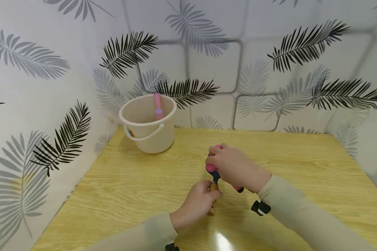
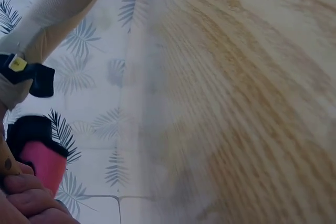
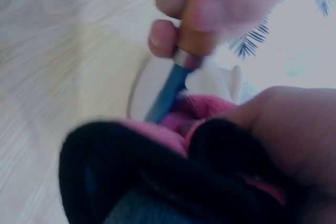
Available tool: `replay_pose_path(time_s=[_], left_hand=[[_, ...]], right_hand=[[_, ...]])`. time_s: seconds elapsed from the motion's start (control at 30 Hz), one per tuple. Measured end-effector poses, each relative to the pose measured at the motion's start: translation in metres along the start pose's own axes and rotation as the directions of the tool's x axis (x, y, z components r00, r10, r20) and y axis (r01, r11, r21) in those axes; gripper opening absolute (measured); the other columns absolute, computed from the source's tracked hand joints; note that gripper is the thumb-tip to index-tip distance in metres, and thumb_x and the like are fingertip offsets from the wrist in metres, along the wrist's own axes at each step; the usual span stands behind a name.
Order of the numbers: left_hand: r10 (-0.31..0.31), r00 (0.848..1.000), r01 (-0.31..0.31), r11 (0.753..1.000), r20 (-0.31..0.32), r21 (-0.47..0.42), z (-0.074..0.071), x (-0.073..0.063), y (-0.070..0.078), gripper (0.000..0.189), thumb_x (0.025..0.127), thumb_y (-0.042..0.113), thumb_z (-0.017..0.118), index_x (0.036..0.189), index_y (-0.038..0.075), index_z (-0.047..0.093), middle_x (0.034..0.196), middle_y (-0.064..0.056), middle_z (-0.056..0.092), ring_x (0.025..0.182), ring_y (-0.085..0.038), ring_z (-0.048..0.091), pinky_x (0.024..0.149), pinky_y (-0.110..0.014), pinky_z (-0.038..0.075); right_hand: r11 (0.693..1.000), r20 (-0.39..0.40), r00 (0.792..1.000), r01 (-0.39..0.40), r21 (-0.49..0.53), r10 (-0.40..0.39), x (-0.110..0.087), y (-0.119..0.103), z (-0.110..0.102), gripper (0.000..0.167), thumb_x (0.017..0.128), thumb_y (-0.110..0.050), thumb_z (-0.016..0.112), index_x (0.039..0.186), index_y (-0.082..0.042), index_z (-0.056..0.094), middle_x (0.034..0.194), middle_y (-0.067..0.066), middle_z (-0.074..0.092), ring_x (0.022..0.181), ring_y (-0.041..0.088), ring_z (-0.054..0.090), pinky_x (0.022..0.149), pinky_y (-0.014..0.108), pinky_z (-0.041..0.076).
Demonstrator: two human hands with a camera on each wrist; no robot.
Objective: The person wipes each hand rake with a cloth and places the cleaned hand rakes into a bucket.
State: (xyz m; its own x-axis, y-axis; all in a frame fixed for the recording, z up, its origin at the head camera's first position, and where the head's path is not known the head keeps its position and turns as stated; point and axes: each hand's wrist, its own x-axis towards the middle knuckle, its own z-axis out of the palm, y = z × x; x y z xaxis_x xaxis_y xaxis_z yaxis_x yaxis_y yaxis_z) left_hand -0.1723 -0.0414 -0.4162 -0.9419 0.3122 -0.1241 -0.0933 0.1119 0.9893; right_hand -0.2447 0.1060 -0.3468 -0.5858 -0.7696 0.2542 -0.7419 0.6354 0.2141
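Note:
My left hand grips the wooden handle of a blue-headed hand tool, which looks like a small garden trowel. A metal collar joins handle and blue neck. My right hand holds a pink cloth piece with black edging, soft like a glove, wrapped about the tool's head. Most of the head is hidden under fabric and fingers. In the right wrist view, the black edge fills the foreground. The left wrist view shows the pink fabric beyond my left fingers.
A cream bucket with its handle hanging down stands at the back left of the wooden table. Inside it leans a pink stick-like thing with a lilac band. Leaf-patterned walls border the table behind and at the sides.

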Motion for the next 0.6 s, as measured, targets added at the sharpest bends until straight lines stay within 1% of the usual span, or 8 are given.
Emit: replay_pose_path(time_s=[0.1,0.13,0.2,0.27,0.37,0.43,0.5,0.6], left_hand=[[-0.008,1.0,0.008,1.0,-0.022,0.008,-0.004,0.0,0.0,0.017,0.093,0.014,0.059,0.081,0.011,0.047,0.054,0.002,0.042,0.043,-0.011,0.039,0.043,-0.021,0.035],[-0.009,1.0,0.009,1.0,-0.023,0.014,-0.004,0.0,0.001,0.016,0.094,0.015,0.059,0.082,0.01,0.049,0.054,0.002,0.043,0.042,-0.011,0.039,0.042,-0.021,0.035],[-0.01,1.0,0.01,1.0,-0.013,0.009,-0.004,0.0,0.002,0.015,0.095,0.016,0.06,0.086,0.008,0.052,0.053,0.002,0.043,0.042,-0.01,0.04,0.041,-0.021,0.034],[-0.006,1.0,0.007,1.0,-0.013,0.017,-0.004,0.0,0.002,0.014,0.095,0.017,0.06,0.088,0.007,0.053,0.054,0.003,0.042,0.042,-0.01,0.039,0.04,-0.02,0.032],[-0.004,1.0,0.004,1.0,-0.011,0.006,-0.003,0.001,0.003,0.014,0.095,0.016,0.058,0.087,0.007,0.052,0.054,0.003,0.041,0.041,-0.009,0.036,0.04,-0.02,0.03],[-0.001,1.0,0.001,1.0,-0.012,-0.003,-0.003,0.001,0.003,0.013,0.094,0.014,0.057,0.085,0.008,0.05,0.053,0.004,0.039,0.041,-0.008,0.034,0.04,-0.02,0.029],[-0.002,1.0,0.002,0.999,0.005,-0.035,-0.002,0.002,0.003,0.015,0.094,0.012,0.056,0.082,0.009,0.046,0.053,0.004,0.037,0.041,-0.008,0.032,0.04,-0.021,0.028],[0.001,1.0,0.0,0.999,0.015,-0.048,0.0,0.003,0.004,0.016,0.093,0.011,0.055,0.081,0.01,0.046,0.053,0.005,0.036,0.041,-0.008,0.032,0.041,-0.021,0.028]], right_hand=[[0.997,0.031,1.0,-0.008,0.081,0.005,-0.008,0.005,-0.006,0.031,0.076,0.0,0.078,0.099,-0.02,0.073,0.098,0.003,0.059,0.081,0.025,0.054,0.056,0.033,0.054],[0.995,0.024,1.0,-0.01,0.099,0.008,-0.012,0.007,-0.007,0.032,0.077,0.0,0.078,0.101,-0.02,0.074,0.1,0.002,0.06,0.083,0.025,0.055,0.057,0.034,0.055],[0.99,-0.008,1.0,-0.016,0.139,0.017,-0.019,0.011,-0.009,0.035,0.078,0.002,0.075,0.104,-0.021,0.074,0.103,0.002,0.061,0.088,0.025,0.057,0.062,0.034,0.056],[0.985,-0.06,0.998,-0.014,0.169,0.024,-0.027,0.013,-0.009,0.036,0.079,0.003,0.073,0.107,-0.022,0.074,0.108,0.001,0.063,0.093,0.025,0.058,0.067,0.036,0.057],[0.98,-0.13,0.991,0.007,0.2,0.02,-0.034,0.014,-0.008,0.036,0.081,-0.001,0.075,0.108,-0.024,0.074,0.113,-0.001,0.064,0.099,0.023,0.06,0.074,0.036,0.058],[0.979,-0.159,0.987,0.038,0.201,-0.005,-0.036,0.012,-0.007,0.034,0.082,-0.004,0.077,0.108,-0.024,0.074,0.112,-0.002,0.063,0.097,0.023,0.06,0.074,0.036,0.058],[0.979,-0.166,0.986,0.06,0.197,-0.027,-0.034,0.008,-0.006,0.031,0.083,-0.006,0.077,0.107,-0.024,0.074,0.111,-0.002,0.063,0.094,0.022,0.06,0.072,0.035,0.057],[0.983,-0.134,0.99,0.055,0.173,-0.032,-0.032,0.006,-0.004,0.028,0.084,-0.005,0.076,0.105,-0.023,0.073,0.103,-0.001,0.061,0.085,0.022,0.056,0.064,0.033,0.055]])
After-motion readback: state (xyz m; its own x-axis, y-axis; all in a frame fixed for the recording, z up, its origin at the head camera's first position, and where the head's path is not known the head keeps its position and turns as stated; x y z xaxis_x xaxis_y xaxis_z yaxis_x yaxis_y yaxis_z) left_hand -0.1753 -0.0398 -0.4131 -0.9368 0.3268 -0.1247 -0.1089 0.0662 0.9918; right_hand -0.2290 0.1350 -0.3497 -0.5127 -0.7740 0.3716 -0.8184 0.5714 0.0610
